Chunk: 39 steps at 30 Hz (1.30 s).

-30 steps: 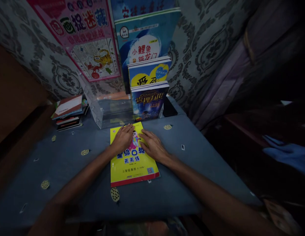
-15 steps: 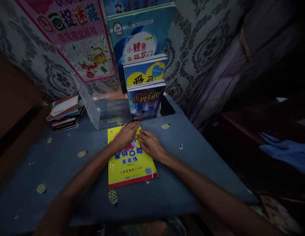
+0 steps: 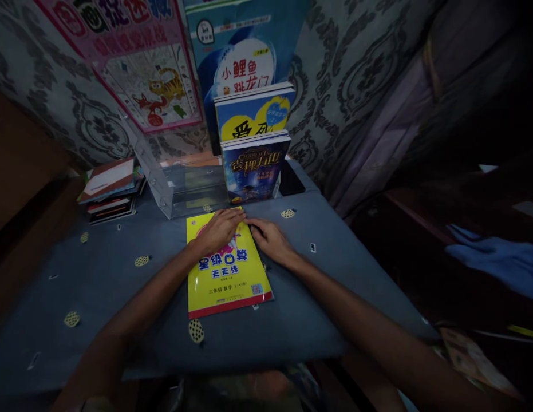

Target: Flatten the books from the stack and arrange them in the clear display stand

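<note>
A yellow workbook point(image 3: 227, 290) with a red bottom strip and Chinese lettering lies closed on the blue-grey cloth. My left hand point(image 3: 221, 230) rests palm down across the top of its cover, fingers stretched toward the upper right corner. At that corner is my right hand point(image 3: 272, 240), index finger reaching to my left fingertips. Its thumb and fingers are drawn together at the book's edge; the exact contact is partly hidden. The cover looks flat.
Behind the workbook stands a clear plastic rack point(image 3: 165, 194) with upright books, a dark blue one point(image 3: 255, 171) in front. A dark phone-like slab point(image 3: 291, 178) lies beside it. Stacked books point(image 3: 111, 186) sit at left, and a pink picture book point(image 3: 141, 74) leans at the back.
My right hand has shifted off the cover to the book's upper right edge, its spread fingers drawing together. My left hand stays on the cover. The view has tilted slightly downward.
</note>
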Motion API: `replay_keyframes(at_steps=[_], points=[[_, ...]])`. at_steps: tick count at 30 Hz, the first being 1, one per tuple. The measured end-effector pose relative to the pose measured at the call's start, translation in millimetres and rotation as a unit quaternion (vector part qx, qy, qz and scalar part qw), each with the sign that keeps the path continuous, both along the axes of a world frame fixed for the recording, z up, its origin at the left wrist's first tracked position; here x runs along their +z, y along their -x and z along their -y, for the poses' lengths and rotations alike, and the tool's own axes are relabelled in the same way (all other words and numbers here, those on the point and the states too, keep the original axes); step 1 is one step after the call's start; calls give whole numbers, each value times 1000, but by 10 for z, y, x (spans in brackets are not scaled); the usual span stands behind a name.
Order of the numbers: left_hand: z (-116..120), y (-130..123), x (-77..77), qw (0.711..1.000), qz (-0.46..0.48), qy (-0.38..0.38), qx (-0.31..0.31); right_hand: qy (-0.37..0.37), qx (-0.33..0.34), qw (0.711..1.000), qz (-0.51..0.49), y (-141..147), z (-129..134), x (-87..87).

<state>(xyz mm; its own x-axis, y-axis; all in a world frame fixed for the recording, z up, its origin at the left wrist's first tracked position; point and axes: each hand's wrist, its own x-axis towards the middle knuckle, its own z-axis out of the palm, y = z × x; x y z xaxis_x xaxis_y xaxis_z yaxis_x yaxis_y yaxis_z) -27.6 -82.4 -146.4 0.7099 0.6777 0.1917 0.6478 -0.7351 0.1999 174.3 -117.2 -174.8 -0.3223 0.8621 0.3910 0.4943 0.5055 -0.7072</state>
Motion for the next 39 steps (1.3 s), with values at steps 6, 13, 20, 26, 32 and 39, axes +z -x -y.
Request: replay_keyframes(at_steps=[6, 13, 20, 26, 32, 39], points=[[110, -16, 28, 999, -26, -10, -28, 19, -32, 997, -72, -36, -26, -6], [341, -31, 75, 997, -3, -18, -71, 32, -17, 997, -63, -29, -24, 4], [622, -33, 136, 995, -10, -5, -96, 36, -1, 999, -17, -11, 0, 30], [893, -31, 149, 993, -33, 11, -117, 18, 1, 1000, 4, -1, -5, 35], [1162, -6, 193, 985, -30, 21, -170, 3, -11, 999, 31, 17, -2, 19], [1323, 9, 245, 978, -58, 41, -195, -9, -13, 999, 51, 38, 13, 50]])
